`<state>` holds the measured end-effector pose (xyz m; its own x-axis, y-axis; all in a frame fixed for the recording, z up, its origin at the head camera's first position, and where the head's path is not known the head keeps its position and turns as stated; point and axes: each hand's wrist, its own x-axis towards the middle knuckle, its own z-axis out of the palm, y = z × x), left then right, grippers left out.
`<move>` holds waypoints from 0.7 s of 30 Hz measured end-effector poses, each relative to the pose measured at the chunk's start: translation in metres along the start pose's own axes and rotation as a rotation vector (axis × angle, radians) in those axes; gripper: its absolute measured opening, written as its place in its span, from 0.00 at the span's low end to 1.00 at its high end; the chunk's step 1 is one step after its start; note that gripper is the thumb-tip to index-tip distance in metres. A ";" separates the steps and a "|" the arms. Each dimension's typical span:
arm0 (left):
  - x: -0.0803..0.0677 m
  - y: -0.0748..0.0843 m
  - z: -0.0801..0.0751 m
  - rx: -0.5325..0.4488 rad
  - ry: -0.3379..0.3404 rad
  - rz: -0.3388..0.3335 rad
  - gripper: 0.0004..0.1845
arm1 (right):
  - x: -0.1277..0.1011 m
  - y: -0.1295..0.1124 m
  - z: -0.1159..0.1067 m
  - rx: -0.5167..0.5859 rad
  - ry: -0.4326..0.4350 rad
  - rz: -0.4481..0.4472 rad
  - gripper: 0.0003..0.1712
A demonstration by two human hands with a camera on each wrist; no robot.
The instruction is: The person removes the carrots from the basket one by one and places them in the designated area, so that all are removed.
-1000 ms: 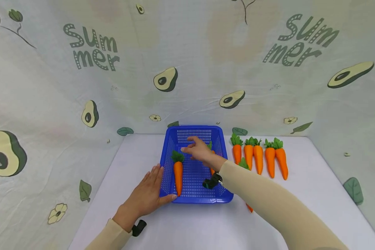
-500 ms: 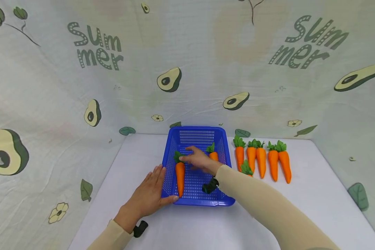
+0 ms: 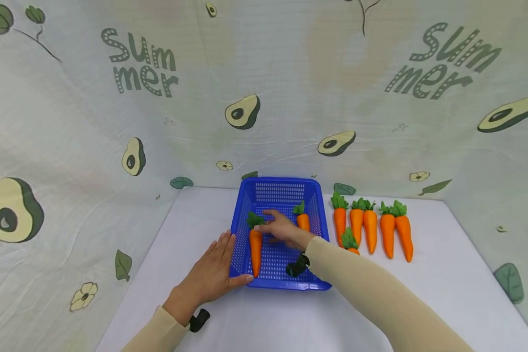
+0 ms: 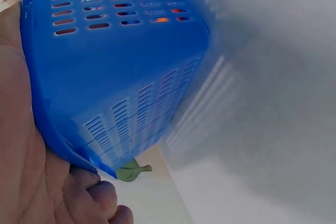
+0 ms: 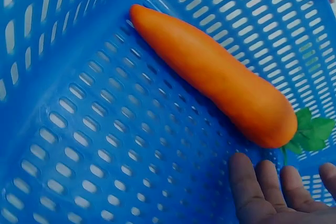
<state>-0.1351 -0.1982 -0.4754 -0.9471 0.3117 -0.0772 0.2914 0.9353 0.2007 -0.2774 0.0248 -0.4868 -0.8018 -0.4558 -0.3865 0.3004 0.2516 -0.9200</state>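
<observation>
Flat left hand (image 3: 211, 276) braces the basket (image 3: 281, 188) at seven o'clock; right hand (image 3: 283, 229), fingers relaxed and empty, hovers beside a carrot (image 3: 255, 249) inside.

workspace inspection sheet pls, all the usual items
surface: white table, cloth-covered.
job's things: blue basket holds two carrots, left one, right one; more carrots lie on the table to its right.
clutter: nothing seen.
grippers: left hand flat against the basket's near-left corner, thumb along its front rim; right hand over the basket, fingers straight by the left carrot's leaves.
cables: nothing seen.
surroundings: avocado-print backdrop reading "Summer".
</observation>
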 end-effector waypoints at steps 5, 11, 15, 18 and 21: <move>0.001 0.000 -0.001 -0.018 -0.001 0.022 0.64 | 0.005 0.010 0.002 0.080 -0.027 0.062 0.42; 0.000 0.001 -0.001 -0.004 -0.005 0.029 0.64 | 0.007 0.015 0.013 0.144 -0.094 0.130 0.47; 0.000 0.000 -0.002 -0.007 0.003 0.039 0.63 | 0.010 0.015 0.019 0.183 -0.069 0.137 0.48; 0.000 0.000 -0.003 -0.008 0.004 0.040 0.63 | 0.013 0.013 0.022 0.182 -0.061 0.134 0.41; 0.000 -0.001 -0.003 -0.004 0.005 0.039 0.63 | 0.015 0.013 0.024 0.160 -0.098 0.121 0.36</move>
<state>-0.1360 -0.1998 -0.4729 -0.9356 0.3474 -0.0639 0.3281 0.9216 0.2073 -0.2726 0.0004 -0.5059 -0.7031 -0.5130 -0.4924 0.4762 0.1745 -0.8618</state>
